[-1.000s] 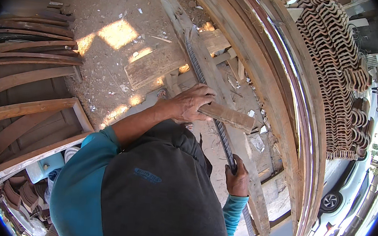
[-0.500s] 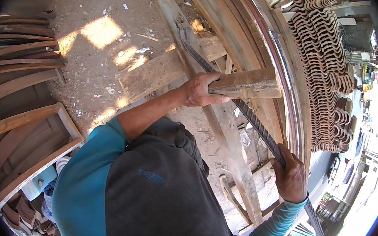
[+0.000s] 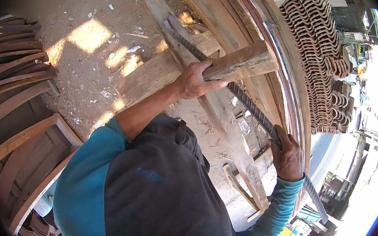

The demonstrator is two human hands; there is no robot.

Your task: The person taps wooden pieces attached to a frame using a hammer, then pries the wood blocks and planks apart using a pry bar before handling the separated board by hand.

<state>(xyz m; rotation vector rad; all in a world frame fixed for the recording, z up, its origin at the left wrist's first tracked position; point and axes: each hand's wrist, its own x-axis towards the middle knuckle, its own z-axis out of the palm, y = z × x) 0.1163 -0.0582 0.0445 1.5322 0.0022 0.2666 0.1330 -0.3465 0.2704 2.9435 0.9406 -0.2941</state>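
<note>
The left hand's (image 3: pixel 195 80) fingers are curled about the near end of a wood block (image 3: pixel 246 62), thumb along its lower side. The right hand's (image 3: pixel 287 159) fingers are wrapped around a dark ribbed bar (image 3: pixel 251 109), part of which runs on past that wrist.

The block juts out over the right edge of a long plank (image 3: pixel 227 124), its free end beside the stacked curved beams (image 3: pixel 289 50). The bar slants under the block, crosses the plank's right edge and ends over the plank, short of its far end. Whether block and bar touch, or the tip bites into the plank, I cannot tell.

A crosswise board (image 3: pixel 142 81) sticks out past the plank's left edge; roof tiles (image 3: pixel 306 61) are stacked beyond the beams.

For good handling, I'd hold the block's free end off the beams, hold the left thumb out of the gap between block and bar, and make sure the tip sits firmly before leaning on the bar. With only 1 hand on it, slow, even force seems safest.
</note>
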